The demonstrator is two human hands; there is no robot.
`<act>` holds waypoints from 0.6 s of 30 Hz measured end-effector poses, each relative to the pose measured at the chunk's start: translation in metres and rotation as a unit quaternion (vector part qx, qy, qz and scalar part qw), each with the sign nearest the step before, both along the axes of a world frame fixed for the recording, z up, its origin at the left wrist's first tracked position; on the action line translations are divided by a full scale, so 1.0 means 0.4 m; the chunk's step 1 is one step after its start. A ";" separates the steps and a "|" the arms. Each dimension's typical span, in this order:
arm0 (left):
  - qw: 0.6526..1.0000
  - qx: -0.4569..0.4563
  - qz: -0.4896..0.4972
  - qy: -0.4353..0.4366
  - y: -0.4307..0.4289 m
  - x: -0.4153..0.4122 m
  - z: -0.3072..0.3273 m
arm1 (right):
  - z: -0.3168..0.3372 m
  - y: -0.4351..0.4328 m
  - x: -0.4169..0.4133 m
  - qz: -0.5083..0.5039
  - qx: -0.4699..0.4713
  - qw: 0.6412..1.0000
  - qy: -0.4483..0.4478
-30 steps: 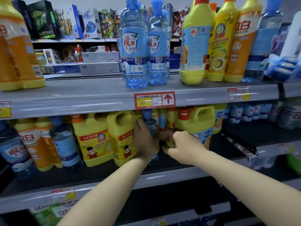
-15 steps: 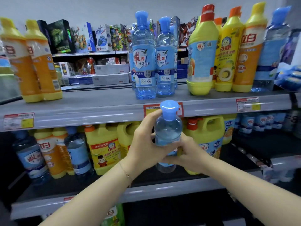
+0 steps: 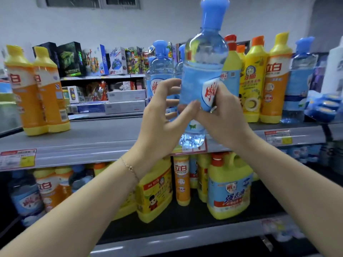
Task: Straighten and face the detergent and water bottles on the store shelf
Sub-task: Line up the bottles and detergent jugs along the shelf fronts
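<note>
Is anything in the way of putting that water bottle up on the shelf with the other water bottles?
Not really. The held water bottle is up in both hands, left hand and right hand. The upper shelf is bare in front of the standing water bottles, so nothing visible blocks that spot.

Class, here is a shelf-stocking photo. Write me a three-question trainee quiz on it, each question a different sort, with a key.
1. True or false: the water bottle is standing on the upper shelf.
2. Multiple choice: its cap is A red, B blue, C yellow.
3. Fill in: the logo on its label is turned toward the person's ____ hand.

Key:
1. False; the left hand and right hand hold it up in front of the shelf.
2. B.
3. Right.
</note>
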State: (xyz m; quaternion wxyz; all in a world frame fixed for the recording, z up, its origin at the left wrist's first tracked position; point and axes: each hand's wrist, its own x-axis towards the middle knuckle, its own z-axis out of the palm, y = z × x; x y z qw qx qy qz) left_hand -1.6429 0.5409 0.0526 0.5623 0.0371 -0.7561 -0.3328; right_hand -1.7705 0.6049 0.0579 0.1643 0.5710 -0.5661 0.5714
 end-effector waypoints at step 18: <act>0.987 0.070 0.095 -0.111 -0.135 -0.113 -0.004 | 0.014 -0.196 -0.058 -0.153 0.086 0.984 0.006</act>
